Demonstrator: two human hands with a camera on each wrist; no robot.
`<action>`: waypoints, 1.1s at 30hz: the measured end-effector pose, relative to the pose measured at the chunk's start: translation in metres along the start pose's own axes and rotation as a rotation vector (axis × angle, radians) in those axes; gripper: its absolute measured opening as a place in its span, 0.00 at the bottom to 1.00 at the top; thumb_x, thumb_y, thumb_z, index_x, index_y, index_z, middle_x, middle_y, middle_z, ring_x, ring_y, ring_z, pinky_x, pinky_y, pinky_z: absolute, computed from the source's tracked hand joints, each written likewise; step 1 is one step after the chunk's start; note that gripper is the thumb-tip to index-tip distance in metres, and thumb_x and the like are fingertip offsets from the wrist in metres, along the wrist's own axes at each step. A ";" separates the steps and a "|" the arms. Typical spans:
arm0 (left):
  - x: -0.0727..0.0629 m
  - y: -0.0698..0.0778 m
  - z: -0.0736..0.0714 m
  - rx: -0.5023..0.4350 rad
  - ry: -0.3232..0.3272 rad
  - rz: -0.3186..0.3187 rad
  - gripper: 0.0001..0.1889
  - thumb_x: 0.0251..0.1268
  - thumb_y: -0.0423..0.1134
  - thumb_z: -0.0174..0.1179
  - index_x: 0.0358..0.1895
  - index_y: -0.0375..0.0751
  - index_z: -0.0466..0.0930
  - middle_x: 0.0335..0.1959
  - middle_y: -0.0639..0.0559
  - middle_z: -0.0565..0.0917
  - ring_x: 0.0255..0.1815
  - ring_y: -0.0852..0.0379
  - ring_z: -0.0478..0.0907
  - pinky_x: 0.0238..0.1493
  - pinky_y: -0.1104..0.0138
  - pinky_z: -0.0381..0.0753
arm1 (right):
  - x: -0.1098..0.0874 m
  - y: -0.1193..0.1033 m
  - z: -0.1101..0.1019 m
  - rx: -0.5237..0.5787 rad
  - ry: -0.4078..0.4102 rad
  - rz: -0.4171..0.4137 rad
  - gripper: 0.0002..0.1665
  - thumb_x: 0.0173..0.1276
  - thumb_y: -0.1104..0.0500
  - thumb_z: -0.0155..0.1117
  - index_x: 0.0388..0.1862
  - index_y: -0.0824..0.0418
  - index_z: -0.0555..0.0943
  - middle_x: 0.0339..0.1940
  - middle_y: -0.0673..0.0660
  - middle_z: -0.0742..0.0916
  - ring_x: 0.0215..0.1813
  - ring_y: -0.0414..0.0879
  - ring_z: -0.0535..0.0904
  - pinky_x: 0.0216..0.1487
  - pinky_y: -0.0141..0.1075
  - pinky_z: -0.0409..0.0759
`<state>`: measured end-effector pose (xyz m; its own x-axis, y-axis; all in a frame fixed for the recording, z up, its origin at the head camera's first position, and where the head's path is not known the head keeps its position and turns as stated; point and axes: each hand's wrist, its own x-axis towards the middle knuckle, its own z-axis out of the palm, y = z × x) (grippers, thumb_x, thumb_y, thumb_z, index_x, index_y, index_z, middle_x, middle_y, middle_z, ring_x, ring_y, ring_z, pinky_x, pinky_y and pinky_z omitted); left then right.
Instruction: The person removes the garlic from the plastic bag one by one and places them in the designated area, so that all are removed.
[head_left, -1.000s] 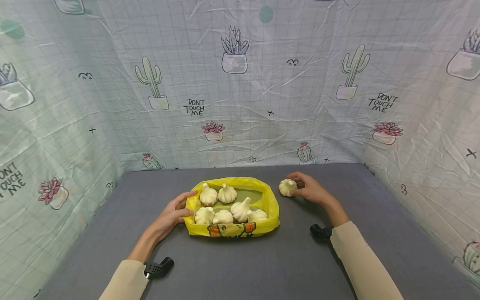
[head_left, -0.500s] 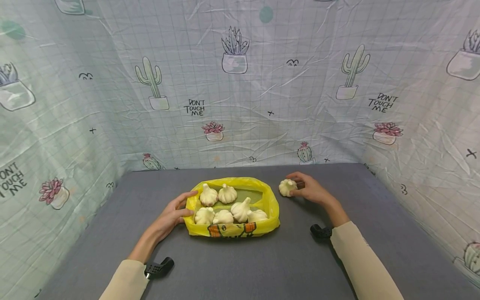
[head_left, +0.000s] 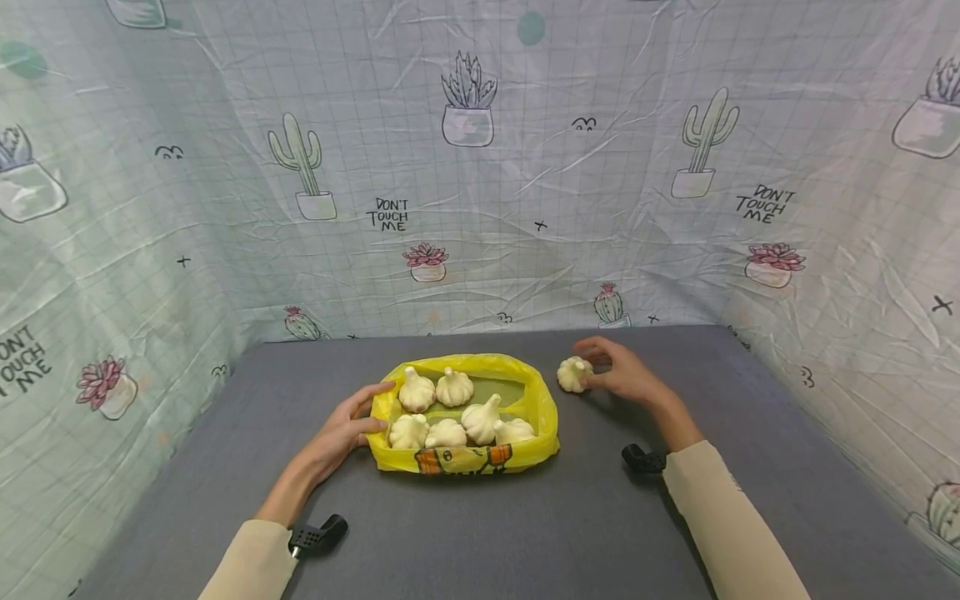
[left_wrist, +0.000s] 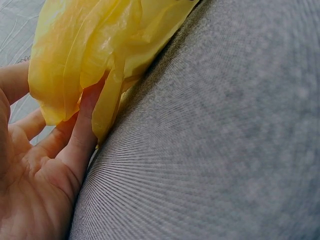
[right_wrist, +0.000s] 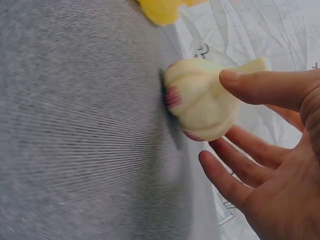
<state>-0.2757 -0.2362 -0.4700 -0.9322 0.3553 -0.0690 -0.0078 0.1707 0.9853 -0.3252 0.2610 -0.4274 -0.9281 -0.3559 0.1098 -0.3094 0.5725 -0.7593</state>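
A yellow plastic bag (head_left: 542, 429) with its mouth spread wide stands on the grey table and holds several garlic bulbs (head_left: 480, 419). My left hand (head_left: 341, 433) holds the bag's left end, thumb and fingers at its side; in the left wrist view the folds of yellow plastic (left_wrist: 85, 55) partly hide the fingertips. Right of the bag, a single garlic bulb (head_left: 573, 374) with pinkish marks stands on the cloth, stem up. My right hand (head_left: 622, 375) is spread around it, thumb (right_wrist: 270, 89) against the bulb near its stem and fingers stretched along its far side.
Grey cloth (head_left: 480, 533) covers the table. Hanging sheets (head_left: 487, 192) printed with cacti close in the back and both sides. Each wrist wears a black camera mount, the left one (head_left: 318, 535) low over the cloth and the right one (head_left: 642, 459) likewise.
My right hand's fingers have lifted and spread slightly away from the single garlic bulb, which stays in place. The left hand and the bag have not moved.
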 end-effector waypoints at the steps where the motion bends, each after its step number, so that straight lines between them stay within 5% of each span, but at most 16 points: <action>1: 0.000 0.000 0.000 0.001 0.001 -0.001 0.37 0.71 0.36 0.60 0.81 0.52 0.59 0.86 0.45 0.48 0.76 0.34 0.64 0.54 0.55 0.84 | -0.001 -0.002 -0.001 -0.008 0.001 -0.001 0.38 0.67 0.61 0.73 0.74 0.66 0.71 0.71 0.71 0.77 0.71 0.71 0.73 0.66 0.66 0.74; 9: 0.001 0.000 -0.001 -0.008 -0.005 0.001 0.37 0.71 0.36 0.60 0.81 0.52 0.60 0.86 0.45 0.48 0.79 0.34 0.60 0.56 0.55 0.82 | -0.005 -0.019 -0.012 -0.039 0.006 -0.012 0.38 0.70 0.58 0.72 0.75 0.62 0.69 0.74 0.72 0.74 0.76 0.71 0.68 0.66 0.66 0.75; 16: 0.001 -0.001 -0.001 -0.012 -0.011 0.004 0.37 0.71 0.35 0.60 0.81 0.52 0.59 0.86 0.45 0.48 0.79 0.34 0.59 0.56 0.55 0.82 | -0.006 -0.042 -0.015 -0.042 0.028 -0.028 0.37 0.69 0.60 0.71 0.75 0.59 0.69 0.76 0.67 0.74 0.77 0.69 0.67 0.75 0.66 0.64; 33: 0.000 -0.001 0.000 -0.005 -0.002 -0.004 0.37 0.71 0.36 0.60 0.81 0.53 0.60 0.87 0.46 0.46 0.82 0.34 0.53 0.57 0.54 0.81 | -0.016 -0.093 -0.007 -0.002 -0.007 -0.176 0.37 0.70 0.58 0.71 0.76 0.56 0.69 0.76 0.62 0.74 0.76 0.64 0.70 0.73 0.64 0.68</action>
<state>-0.2754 -0.2367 -0.4706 -0.9316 0.3561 -0.0732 -0.0133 0.1677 0.9857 -0.2833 0.2185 -0.3536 -0.8582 -0.4557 0.2362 -0.4672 0.5029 -0.7272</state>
